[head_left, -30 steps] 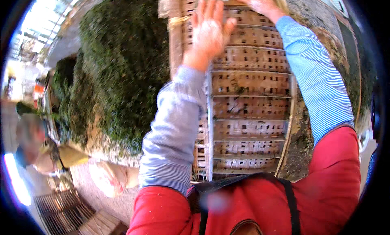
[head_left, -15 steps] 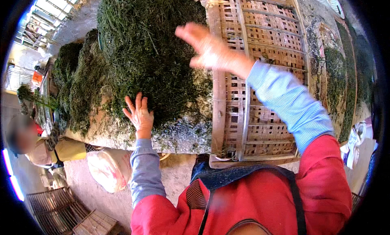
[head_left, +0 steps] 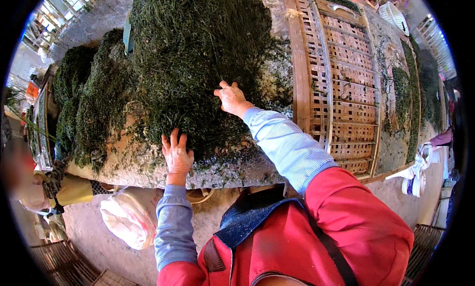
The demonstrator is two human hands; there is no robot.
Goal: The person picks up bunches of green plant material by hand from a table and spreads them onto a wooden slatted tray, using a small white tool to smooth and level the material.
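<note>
One large heap of dark-green, stringy weed (head_left: 198, 63) fills the upper middle of the frame, piled on a worktop (head_left: 222, 172) whose front edge runs below it. At the heap's lower edge, the person's left hand (head_left: 178, 155) lies palm down, fingers spread apart with their tips at the strands. The right hand (head_left: 231, 97), near the middle of the frame, has its fingers bent and slightly apart over the weed; whether either hand grips any strands cannot be told. The step in hand looks like feeling for a hold on the heap; the next move probably calls for curling the fingers in and gathering strands evenly. Smaller heaps (head_left: 101, 108) lie to the left, a slatted woven rack (head_left: 354, 95) to the right, and a white sack (head_left: 126, 219) at lower left.
</note>
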